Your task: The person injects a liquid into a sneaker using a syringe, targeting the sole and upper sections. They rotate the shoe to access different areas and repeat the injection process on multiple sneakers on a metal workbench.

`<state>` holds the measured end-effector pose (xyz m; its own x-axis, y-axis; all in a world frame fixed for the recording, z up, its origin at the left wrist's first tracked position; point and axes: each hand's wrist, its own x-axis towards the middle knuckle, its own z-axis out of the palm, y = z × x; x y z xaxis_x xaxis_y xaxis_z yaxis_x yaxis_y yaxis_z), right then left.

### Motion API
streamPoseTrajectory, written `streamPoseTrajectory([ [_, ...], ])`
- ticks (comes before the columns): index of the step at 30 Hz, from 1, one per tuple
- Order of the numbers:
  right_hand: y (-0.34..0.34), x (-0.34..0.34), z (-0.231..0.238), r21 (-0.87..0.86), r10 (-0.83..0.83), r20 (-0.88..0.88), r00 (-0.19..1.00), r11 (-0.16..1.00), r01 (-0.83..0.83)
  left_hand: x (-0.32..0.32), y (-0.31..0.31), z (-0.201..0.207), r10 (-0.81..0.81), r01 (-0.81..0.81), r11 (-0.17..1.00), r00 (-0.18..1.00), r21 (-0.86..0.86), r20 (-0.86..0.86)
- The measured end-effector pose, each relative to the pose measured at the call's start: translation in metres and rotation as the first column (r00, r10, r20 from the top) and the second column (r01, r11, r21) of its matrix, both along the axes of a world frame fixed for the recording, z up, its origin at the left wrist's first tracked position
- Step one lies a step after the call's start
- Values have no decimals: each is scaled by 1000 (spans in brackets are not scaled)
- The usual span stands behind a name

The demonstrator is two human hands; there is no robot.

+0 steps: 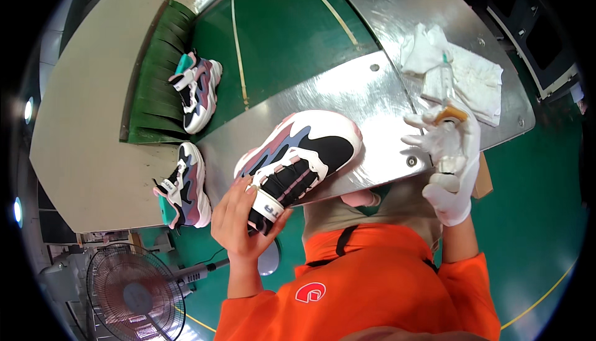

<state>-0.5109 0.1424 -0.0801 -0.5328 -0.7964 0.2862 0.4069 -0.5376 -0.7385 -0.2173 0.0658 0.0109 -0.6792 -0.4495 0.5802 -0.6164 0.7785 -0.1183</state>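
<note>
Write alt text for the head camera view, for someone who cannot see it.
A person in an orange top holds a pink, white and black sneaker on a metal table with the bare left hand, while the white-gloved right hand holds a small clear bottle. Two matching sneakers lie further left.
</note>
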Motion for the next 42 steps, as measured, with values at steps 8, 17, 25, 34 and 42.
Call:
streamPoseTrajectory([
  [8,-1,-15,-1,167,-53,-233,971,981,93,10,-34,9,339,39,820,770,571,-541],
  [17,-20,-29,-1,253,60,-72,996,967,-40,-6,-73,39,580,74,544,687,836,-438],
  [25,-33,-45,-13,267,115,122,986,953,-144,-45,-109,55,500,-58,475,839,878,-215],
  [34,-35,-56,-14,210,203,287,936,940,-268,-180,-151,97,-406,-75,357,885,931,227],
  [42,-39,-66,-23,96,223,331,917,959,-268,-319,-196,-57,-772,345,457,611,820,173],
])
